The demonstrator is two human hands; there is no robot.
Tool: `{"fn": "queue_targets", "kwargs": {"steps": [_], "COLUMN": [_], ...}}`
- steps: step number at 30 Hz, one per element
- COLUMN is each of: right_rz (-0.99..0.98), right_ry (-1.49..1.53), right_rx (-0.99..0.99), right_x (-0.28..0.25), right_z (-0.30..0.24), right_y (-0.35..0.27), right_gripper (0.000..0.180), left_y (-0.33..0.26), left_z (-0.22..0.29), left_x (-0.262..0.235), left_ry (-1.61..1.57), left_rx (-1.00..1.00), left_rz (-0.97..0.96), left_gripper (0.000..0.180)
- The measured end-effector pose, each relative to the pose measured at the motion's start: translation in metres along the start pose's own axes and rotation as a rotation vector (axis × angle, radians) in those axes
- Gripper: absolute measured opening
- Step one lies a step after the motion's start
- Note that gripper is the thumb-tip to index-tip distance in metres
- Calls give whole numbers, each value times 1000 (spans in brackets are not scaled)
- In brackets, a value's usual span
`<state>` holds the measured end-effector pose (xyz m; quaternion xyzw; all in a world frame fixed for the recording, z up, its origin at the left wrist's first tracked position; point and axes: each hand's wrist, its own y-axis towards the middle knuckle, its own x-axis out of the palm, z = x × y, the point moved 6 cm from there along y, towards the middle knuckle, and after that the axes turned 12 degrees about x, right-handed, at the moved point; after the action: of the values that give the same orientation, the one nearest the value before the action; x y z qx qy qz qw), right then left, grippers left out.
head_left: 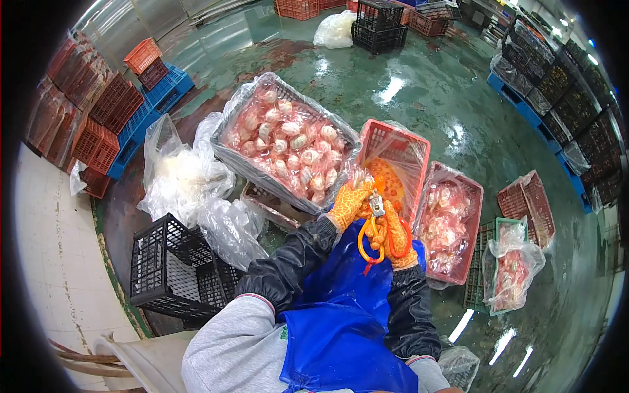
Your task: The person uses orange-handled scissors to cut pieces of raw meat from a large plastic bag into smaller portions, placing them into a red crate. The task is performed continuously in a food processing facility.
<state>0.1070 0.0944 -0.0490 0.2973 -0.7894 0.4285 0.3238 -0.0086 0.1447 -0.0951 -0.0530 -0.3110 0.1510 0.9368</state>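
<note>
My left hand [349, 204], in an orange patterned glove, is closed around a small pale bundle in clear plastic [360, 177] at the grey crate's corner. My right hand [396, 241], gloved alike, is closed on a ring-handled tool [377, 206] resembling scissors, with a metal joint, an orange ring and a red loop. Its blades cannot be made out. Beyond my hands, a red crate [392, 134] lined with clear film holds round orange pieces [386, 180]. To the left, a large grey crate [318, 105] holds many rounded white-and-red pieces [288, 141] under clear film.
Right of my hands are a pink-red crate [473, 242] and a green crate [481, 281], both with bagged pieces. Clear plastic bags [187, 177] and a black crate [147, 275] lie left. Stacked crates on blue pallets [167, 88] line both sides; the green floor [288, 49] looks wet.
</note>
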Motion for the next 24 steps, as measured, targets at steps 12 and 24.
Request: {"fn": "queue_targets", "kwargs": {"steps": [12, 24], "right_rz": [26, 564], "right_ry": [-75, -304], "right_rx": [-32, -894], "right_x": [1, -92], "right_z": [-3, -46], "right_y": [13, -97], "right_gripper": [46, 27], "left_y": [13, 10], "left_z": [11, 101], "left_x": [6, 28], "left_ry": [107, 954], "left_rx": [119, 853], "left_rz": [-50, -96], "left_gripper": [13, 53]}}
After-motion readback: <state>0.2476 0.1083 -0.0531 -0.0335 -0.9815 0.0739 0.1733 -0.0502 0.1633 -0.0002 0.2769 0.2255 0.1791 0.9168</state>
